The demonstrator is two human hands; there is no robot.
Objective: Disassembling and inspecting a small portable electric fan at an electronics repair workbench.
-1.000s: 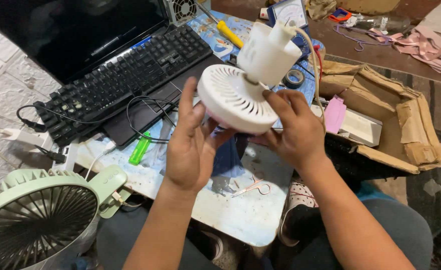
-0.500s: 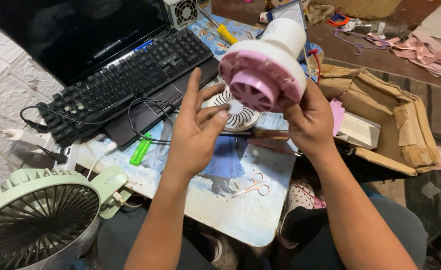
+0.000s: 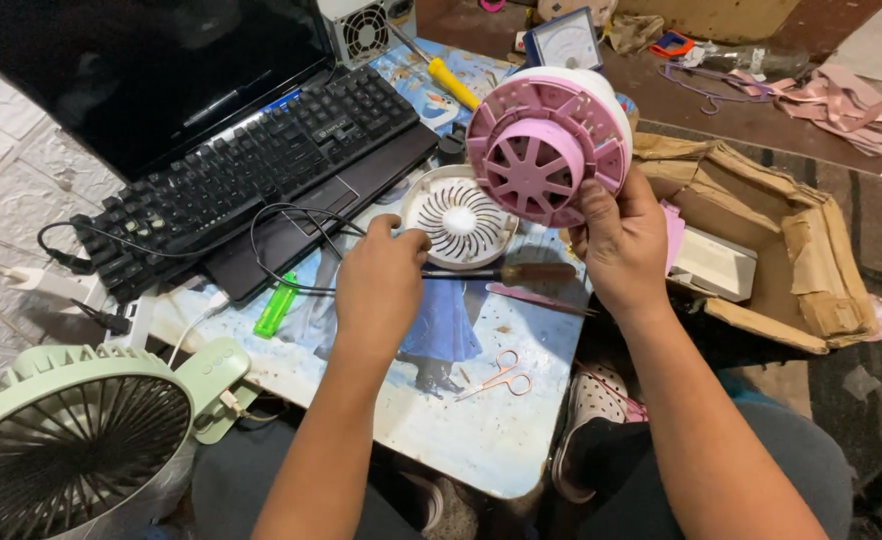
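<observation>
My right hand (image 3: 621,240) holds up a small round fan body (image 3: 549,142), pink back grille toward me, white shell behind it. The fan's white front grille (image 3: 458,218) lies flat on the small picture-printed table (image 3: 481,430), apart from the body. My left hand (image 3: 381,285) is down on the table just in front of that grille, fingers curled around the metal shaft of a brown-handled screwdriver (image 3: 531,272) that lies across the table top.
A black keyboard (image 3: 251,165) and dark screen (image 3: 141,70) sit at the left, with cables (image 3: 291,250) trailing. A green desk fan (image 3: 71,440) stands at lower left. Small scissors (image 3: 496,378), pink tweezers (image 3: 536,298), a green lighter (image 3: 276,305) and an open cardboard box (image 3: 781,250) are close by.
The white front grille has come off and now lies on the table. My right hand has turned the pink body toward me. My left hand dropped to the screwdriver.
</observation>
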